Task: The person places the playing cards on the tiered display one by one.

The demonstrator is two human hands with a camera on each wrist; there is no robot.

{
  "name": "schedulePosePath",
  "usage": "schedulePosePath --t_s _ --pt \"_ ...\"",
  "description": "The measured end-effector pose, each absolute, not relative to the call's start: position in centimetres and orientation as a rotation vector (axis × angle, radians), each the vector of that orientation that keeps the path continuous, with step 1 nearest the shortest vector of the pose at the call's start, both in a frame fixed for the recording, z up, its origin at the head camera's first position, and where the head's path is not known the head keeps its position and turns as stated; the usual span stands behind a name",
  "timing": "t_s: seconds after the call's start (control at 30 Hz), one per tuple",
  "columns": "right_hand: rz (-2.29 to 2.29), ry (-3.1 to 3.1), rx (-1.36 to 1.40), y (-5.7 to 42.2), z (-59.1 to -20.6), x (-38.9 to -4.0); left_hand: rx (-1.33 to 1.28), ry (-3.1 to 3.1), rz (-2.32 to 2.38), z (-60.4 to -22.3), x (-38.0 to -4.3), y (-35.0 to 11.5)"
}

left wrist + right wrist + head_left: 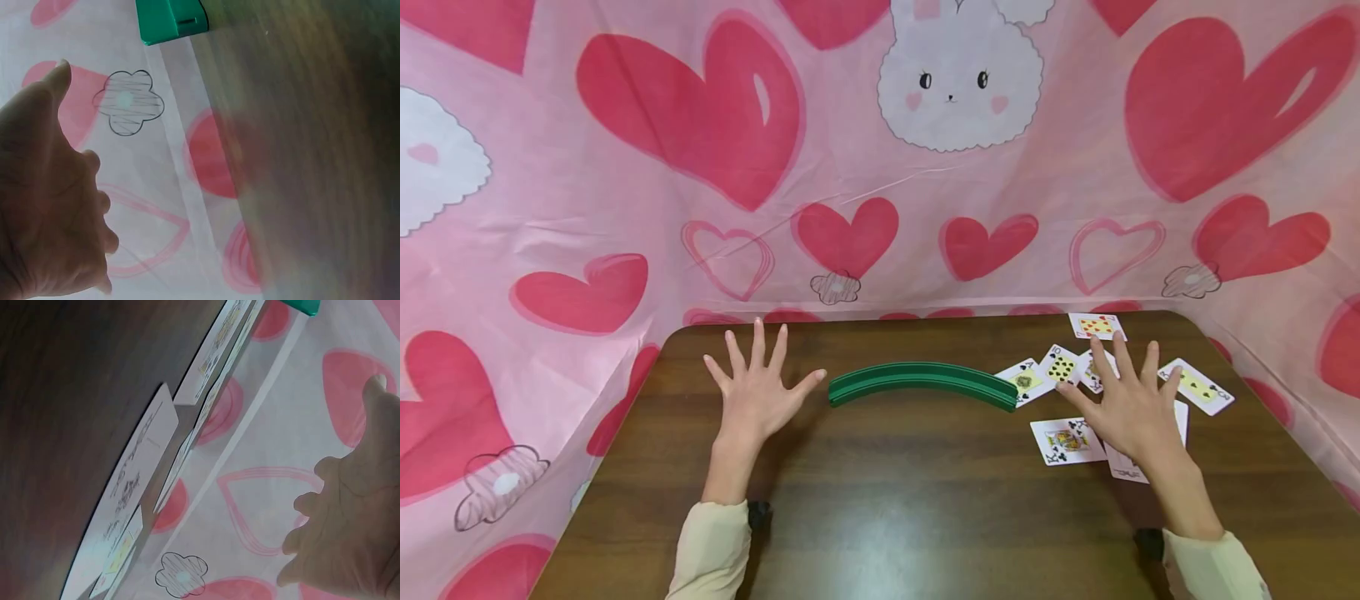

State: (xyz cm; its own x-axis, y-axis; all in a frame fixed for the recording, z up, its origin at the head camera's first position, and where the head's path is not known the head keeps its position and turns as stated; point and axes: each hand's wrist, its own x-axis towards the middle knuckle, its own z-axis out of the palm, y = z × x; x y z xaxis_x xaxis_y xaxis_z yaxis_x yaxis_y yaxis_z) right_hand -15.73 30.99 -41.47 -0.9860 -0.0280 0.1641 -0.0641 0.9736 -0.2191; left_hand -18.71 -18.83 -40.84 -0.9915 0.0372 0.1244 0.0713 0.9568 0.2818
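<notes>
Two hands (pixel 756 402) (pixel 1133 418), one curved green bar (pixel 922 376), seven-plus cards (pixel 1070 442)

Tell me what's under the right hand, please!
Playing cards on the table poke out beneath the right hand, some only partly showing. The hand hides the rest of those from the head camera, so what's printed there can't be made out.

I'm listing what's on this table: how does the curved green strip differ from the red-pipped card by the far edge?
The curved green strip is bowed and ridged, while the red-pipped card is flat and rectangular. The strip is clearly longer than the card. The strip is green throughout; the card's face is white with a yellow center and red pips. Both lie on the wooden table.
</notes>
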Motion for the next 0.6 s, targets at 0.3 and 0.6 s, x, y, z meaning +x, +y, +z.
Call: schedulePosePath --t_s 0.3,0.6 --pt "0.43 -3.019 -0.042 31.33 -41.34 -15.78 0.009 -2.998 -0.502 -40.55 -18.7 -18.5" --pt "0.472 -2.903 0.07 31.79 -41.18 -15.87 -0.083 -2.865 -0.688 -40.88 -19.08 -18.45"
